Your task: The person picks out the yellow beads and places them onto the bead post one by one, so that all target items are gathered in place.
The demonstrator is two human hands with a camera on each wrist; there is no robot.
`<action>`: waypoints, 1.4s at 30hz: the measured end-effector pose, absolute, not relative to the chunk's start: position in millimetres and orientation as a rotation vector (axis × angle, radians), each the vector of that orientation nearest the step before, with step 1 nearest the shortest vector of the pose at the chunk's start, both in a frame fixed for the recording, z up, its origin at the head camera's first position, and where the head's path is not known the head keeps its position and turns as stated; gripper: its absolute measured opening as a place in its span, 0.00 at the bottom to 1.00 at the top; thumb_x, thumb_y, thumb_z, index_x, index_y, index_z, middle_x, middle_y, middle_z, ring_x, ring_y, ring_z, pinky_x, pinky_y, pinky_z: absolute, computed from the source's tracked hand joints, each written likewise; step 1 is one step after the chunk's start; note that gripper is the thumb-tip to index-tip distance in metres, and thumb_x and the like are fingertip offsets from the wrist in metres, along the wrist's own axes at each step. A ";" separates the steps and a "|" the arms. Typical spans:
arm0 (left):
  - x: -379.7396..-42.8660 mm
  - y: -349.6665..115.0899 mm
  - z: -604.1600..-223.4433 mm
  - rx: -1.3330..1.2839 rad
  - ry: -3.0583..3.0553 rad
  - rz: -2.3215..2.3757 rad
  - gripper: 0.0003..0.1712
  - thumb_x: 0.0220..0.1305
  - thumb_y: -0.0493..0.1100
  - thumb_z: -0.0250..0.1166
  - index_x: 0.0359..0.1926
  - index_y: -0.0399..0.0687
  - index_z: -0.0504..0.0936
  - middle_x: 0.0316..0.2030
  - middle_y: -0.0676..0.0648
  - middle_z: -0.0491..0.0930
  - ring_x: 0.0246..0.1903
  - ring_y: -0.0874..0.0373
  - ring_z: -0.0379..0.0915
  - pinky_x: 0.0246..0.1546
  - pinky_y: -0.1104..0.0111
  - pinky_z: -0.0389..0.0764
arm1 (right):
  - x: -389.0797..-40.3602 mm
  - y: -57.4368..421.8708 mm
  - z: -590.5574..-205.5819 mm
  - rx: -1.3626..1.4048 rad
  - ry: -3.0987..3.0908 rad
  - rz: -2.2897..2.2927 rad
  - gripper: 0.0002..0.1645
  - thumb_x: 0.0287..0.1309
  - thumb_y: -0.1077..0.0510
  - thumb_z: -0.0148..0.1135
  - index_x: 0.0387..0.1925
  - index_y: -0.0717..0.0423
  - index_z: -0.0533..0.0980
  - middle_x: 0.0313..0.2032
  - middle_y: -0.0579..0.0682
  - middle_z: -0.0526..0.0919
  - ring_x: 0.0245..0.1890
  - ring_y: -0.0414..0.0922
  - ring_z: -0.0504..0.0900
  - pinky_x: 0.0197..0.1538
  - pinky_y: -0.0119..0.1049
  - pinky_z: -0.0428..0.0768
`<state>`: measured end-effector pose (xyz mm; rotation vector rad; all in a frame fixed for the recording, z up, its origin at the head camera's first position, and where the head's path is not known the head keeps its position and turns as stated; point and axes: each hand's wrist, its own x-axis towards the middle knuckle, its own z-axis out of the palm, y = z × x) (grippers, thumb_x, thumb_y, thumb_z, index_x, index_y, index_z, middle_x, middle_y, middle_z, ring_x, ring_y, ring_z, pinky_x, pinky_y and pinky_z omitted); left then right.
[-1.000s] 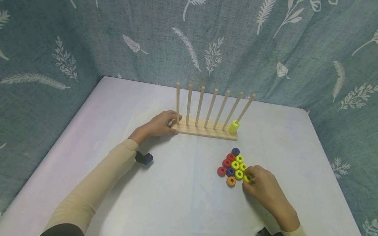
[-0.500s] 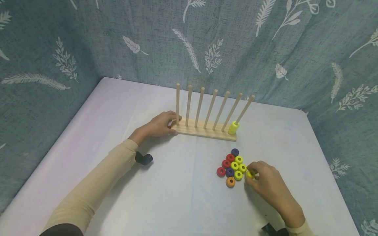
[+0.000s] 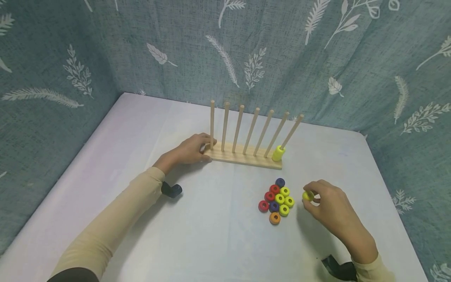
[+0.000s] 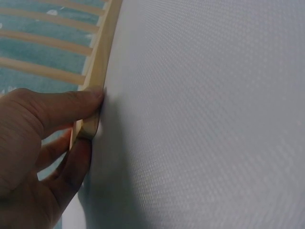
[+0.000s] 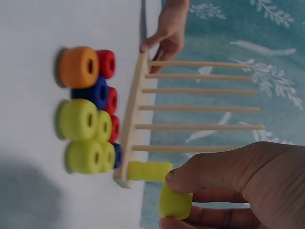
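Note:
A wooden peg rack (image 3: 243,158) with several upright pegs stands on the table, and yellow beads (image 3: 278,153) are stacked low on its rightmost peg. My left hand (image 3: 190,149) grips the rack's left end; in the left wrist view the thumb presses the edge of the base (image 4: 102,52) with fingers curled beneath. To the right of the loose beads, my right hand (image 3: 331,203) pinches a yellow bead (image 3: 307,196) between thumb and fingers, raised off the table. In the right wrist view this bead (image 5: 175,204) appears close to the stacked ones, partly covered by the thumb.
In front of the rack's right end lies a cluster of loose beads: yellow (image 3: 284,210), red (image 3: 263,206), dark blue (image 3: 273,206) and one orange bead (image 3: 275,218). A white cloth (image 3: 197,231) covers the table. Leaf-patterned curtains (image 3: 190,51) hang behind and at the sides.
My right hand has drawn the yellow bead out of the cluster's right side, then lifted it up and to the right. The left hand and rack stay in place.

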<state>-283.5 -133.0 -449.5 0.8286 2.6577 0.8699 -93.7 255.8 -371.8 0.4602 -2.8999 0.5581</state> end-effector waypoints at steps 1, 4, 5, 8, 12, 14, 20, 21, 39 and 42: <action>-283.5 -132.9 -449.5 0.827 2.657 0.870 0.36 0.57 0.41 0.76 0.66 0.42 0.75 0.66 0.40 0.70 0.67 0.43 0.63 0.68 0.50 0.64 | -94.8 256.5 -369.3 0.462 -2.890 0.555 0.14 0.42 0.72 0.74 0.35 0.64 0.82 0.33 0.53 0.83 0.31 0.50 0.85 0.32 0.41 0.87; -283.2 -132.7 -449.2 0.820 2.656 0.866 0.36 0.57 0.42 0.76 0.66 0.42 0.75 0.66 0.40 0.69 0.67 0.43 0.62 0.68 0.50 0.63 | -98.0 258.9 -362.0 0.474 -2.856 0.540 0.15 0.42 0.72 0.74 0.36 0.64 0.83 0.34 0.54 0.83 0.30 0.51 0.86 0.31 0.42 0.86; -283.2 -132.6 -449.2 0.817 2.656 0.864 0.36 0.57 0.42 0.76 0.66 0.42 0.75 0.66 0.40 0.69 0.67 0.43 0.62 0.68 0.50 0.63 | -99.4 259.7 -359.9 0.481 -2.842 0.530 0.15 0.42 0.73 0.74 0.36 0.64 0.83 0.34 0.55 0.83 0.30 0.51 0.86 0.31 0.42 0.86; -283.4 -132.7 -449.5 0.810 2.654 0.863 0.36 0.57 0.42 0.76 0.66 0.42 0.75 0.66 0.40 0.69 0.67 0.43 0.62 0.68 0.50 0.64 | -104.1 262.1 -354.2 0.510 -2.800 0.505 0.16 0.42 0.73 0.74 0.37 0.64 0.82 0.34 0.55 0.83 0.30 0.51 0.86 0.30 0.43 0.86; -283.8 -133.2 -451.2 0.805 2.656 0.866 0.36 0.57 0.41 0.76 0.66 0.42 0.75 0.67 0.39 0.69 0.67 0.42 0.62 0.68 0.50 0.63 | -111.4 264.3 -348.0 0.554 -2.754 0.482 0.18 0.41 0.73 0.75 0.38 0.64 0.82 0.34 0.55 0.83 0.30 0.52 0.86 0.31 0.44 0.86; -284.1 -133.4 -452.3 0.807 2.655 0.870 0.36 0.57 0.41 0.76 0.66 0.41 0.75 0.67 0.39 0.69 0.68 0.42 0.62 0.69 0.49 0.63 | -114.8 264.7 -345.0 0.568 -2.741 0.480 0.18 0.42 0.74 0.74 0.39 0.64 0.82 0.35 0.55 0.83 0.30 0.52 0.86 0.31 0.45 0.86; -284.9 -134.1 -453.3 0.831 2.651 0.882 0.36 0.56 0.41 0.77 0.65 0.40 0.76 0.66 0.39 0.70 0.67 0.42 0.63 0.68 0.50 0.63 | -123.5 263.7 -336.4 0.599 -2.718 0.474 0.17 0.43 0.74 0.71 0.39 0.65 0.82 0.35 0.57 0.83 0.30 0.54 0.86 0.32 0.47 0.86; -285.0 -134.3 -453.2 0.835 2.652 0.882 0.36 0.56 0.42 0.77 0.65 0.40 0.76 0.66 0.39 0.70 0.67 0.42 0.63 0.68 0.50 0.63 | -124.9 263.5 -334.9 0.607 -2.714 0.474 0.17 0.43 0.74 0.71 0.39 0.65 0.82 0.36 0.57 0.83 0.30 0.54 0.86 0.32 0.47 0.86; -285.1 -133.8 -450.5 0.823 2.656 0.890 0.36 0.55 0.41 0.77 0.65 0.40 0.76 0.66 0.39 0.70 0.67 0.42 0.62 0.69 0.51 0.62 | -150.1 253.3 -301.4 0.745 -2.536 0.436 0.21 0.43 0.77 0.71 0.43 0.67 0.81 0.39 0.56 0.83 0.35 0.52 0.85 0.37 0.47 0.86; -285.2 -133.8 -451.1 0.833 2.648 0.896 0.36 0.56 0.41 0.76 0.65 0.39 0.76 0.65 0.39 0.70 0.67 0.42 0.63 0.69 0.51 0.63 | -154.9 252.6 -299.2 0.753 -2.518 0.448 0.21 0.42 0.77 0.71 0.43 0.66 0.82 0.39 0.57 0.84 0.36 0.53 0.85 0.37 0.48 0.86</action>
